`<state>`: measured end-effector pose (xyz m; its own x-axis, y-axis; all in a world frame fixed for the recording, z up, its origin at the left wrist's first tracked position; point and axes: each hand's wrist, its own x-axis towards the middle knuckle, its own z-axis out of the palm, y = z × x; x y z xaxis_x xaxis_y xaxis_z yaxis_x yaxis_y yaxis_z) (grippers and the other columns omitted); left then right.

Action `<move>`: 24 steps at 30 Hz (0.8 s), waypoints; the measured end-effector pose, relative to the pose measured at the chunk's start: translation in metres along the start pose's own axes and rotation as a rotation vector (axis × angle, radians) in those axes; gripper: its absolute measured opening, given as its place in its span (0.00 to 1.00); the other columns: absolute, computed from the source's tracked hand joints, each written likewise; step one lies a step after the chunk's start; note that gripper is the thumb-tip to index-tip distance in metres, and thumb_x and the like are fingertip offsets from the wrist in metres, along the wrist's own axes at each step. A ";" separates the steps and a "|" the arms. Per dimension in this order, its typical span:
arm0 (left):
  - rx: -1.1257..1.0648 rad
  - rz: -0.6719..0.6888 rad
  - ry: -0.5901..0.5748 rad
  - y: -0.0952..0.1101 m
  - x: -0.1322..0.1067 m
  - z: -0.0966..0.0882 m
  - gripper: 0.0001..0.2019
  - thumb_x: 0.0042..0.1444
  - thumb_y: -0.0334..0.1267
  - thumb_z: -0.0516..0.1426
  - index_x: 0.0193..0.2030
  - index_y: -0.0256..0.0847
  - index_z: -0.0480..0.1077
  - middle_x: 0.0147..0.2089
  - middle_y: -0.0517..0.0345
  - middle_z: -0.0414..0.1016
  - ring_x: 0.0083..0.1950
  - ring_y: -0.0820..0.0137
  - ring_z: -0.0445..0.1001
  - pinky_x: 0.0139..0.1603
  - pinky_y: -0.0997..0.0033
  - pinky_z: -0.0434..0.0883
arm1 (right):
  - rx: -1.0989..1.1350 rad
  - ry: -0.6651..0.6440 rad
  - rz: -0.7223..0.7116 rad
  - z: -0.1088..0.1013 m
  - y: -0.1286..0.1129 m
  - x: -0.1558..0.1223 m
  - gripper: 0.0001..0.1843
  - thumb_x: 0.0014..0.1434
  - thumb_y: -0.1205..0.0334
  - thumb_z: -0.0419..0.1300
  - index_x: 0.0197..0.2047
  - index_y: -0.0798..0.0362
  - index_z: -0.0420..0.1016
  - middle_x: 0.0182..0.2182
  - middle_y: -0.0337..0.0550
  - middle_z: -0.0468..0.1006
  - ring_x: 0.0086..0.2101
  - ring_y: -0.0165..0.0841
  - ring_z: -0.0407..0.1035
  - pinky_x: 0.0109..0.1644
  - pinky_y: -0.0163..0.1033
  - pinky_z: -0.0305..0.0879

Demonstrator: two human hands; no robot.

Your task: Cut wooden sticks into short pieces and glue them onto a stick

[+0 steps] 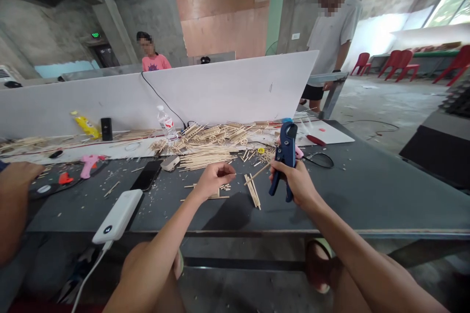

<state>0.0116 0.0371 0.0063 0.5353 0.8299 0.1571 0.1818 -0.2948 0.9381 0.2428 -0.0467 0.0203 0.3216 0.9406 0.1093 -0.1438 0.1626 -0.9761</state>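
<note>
My right hand (299, 183) is wrapped round the handles of a blue pipe cutter (288, 149), held upright above the table. A thin wooden stick (259, 174) juts leftward from that same hand. My left hand (213, 180) is closed in a pinch just left of the stick's end; whatever lies between its fingertips is too small to name. Below and between the hands lies a small row of wooden sticks (252, 191). Partly hidden behind my left wrist are short cut pieces (224, 187) and longer sticks.
A pile of stick assemblies (223, 132) and loose sticks (205, 158) lies behind my hands. Leftward are a white power bank (119, 215), a black phone (146, 176) and a pink glue gun (88, 166). A white partition (227, 90) stands behind. Another person's arm (16, 195) is at left.
</note>
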 end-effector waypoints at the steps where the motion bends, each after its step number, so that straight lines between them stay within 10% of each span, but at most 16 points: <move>1: -0.067 -0.016 0.012 0.000 -0.001 0.003 0.15 0.47 0.44 0.66 0.37 0.35 0.73 0.33 0.55 0.75 0.33 0.71 0.73 0.36 0.72 0.69 | 0.014 -0.005 -0.011 0.003 0.001 -0.001 0.12 0.49 0.55 0.66 0.30 0.54 0.72 0.23 0.39 0.73 0.22 0.32 0.70 0.27 0.37 0.70; 24: -0.236 -0.074 -0.090 0.003 -0.011 0.011 0.16 0.49 0.44 0.66 0.39 0.33 0.78 0.31 0.50 0.78 0.29 0.72 0.73 0.31 0.73 0.69 | 0.066 0.006 -0.067 0.024 0.008 0.009 0.13 0.50 0.55 0.65 0.33 0.56 0.72 0.25 0.41 0.75 0.23 0.32 0.71 0.27 0.37 0.69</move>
<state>0.0149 0.0219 0.0038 0.6008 0.7966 0.0672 0.0316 -0.1077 0.9937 0.2219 -0.0298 0.0185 0.3385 0.9250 0.1723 -0.1836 0.2446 -0.9521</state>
